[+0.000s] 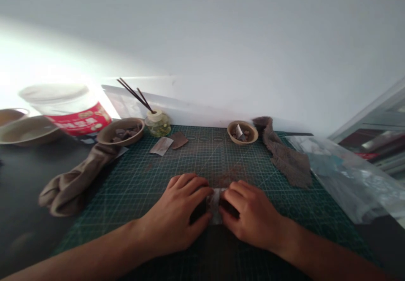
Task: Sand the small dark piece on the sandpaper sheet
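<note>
A small whitish piece point(215, 209), perhaps paper or film, lies between my hands low over the cutting mat point(202, 163). My left hand point(185, 211) pinches its left side, thumb below and fingers above. On the right side my right hand point(249, 211) grips it the same way with curled fingers. Whether something is wrapped inside it I cannot tell. Brownish smudges mark the mat just beyond my hands. Farther back lie a pale rectangular piece point(161, 146) and a brown one point(179, 140), partly touching.
A bowl of dark chunks point(122, 131) stands at back left, near a scented-stick bottle point(158, 123). Another small bowl point(243, 132) holds bits and a silvery scrap. Brown cloths point(80, 179) point(287, 158) flank the mat. There is a large jar point(72, 108) left and plastic bags point(351, 179) right.
</note>
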The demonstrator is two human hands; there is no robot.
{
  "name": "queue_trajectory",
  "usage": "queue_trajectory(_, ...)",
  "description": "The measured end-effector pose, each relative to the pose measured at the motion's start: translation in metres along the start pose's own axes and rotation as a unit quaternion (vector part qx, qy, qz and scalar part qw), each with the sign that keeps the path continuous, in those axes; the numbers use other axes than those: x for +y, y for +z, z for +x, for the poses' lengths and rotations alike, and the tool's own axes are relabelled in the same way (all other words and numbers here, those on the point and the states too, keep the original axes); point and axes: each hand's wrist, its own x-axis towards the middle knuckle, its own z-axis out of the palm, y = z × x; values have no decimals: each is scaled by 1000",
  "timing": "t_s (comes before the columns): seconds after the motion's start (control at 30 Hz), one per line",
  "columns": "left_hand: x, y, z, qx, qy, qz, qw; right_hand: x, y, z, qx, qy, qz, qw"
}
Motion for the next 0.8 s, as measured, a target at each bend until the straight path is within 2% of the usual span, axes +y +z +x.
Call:
queue_trajectory(0.13, -4, 4, -1, -14, -17, 8, 1000, 2, 3, -2, -16, 15, 7, 1000)
queue_trajectory(0.27, -7, 5, -3, -17, -18, 4, 1000, 7, 1, -4, 10, -36, 30, 999)
queue_trajectory(0.57, -8, 6, -4, -34, -2, 11, 999, 11, -5, -4, -7, -86, 24, 996)
queue_trajectory(0.8, -8, 10, -4, -35, 10, 39, 999, 6, -6, -1, -29, -117, 14, 993)
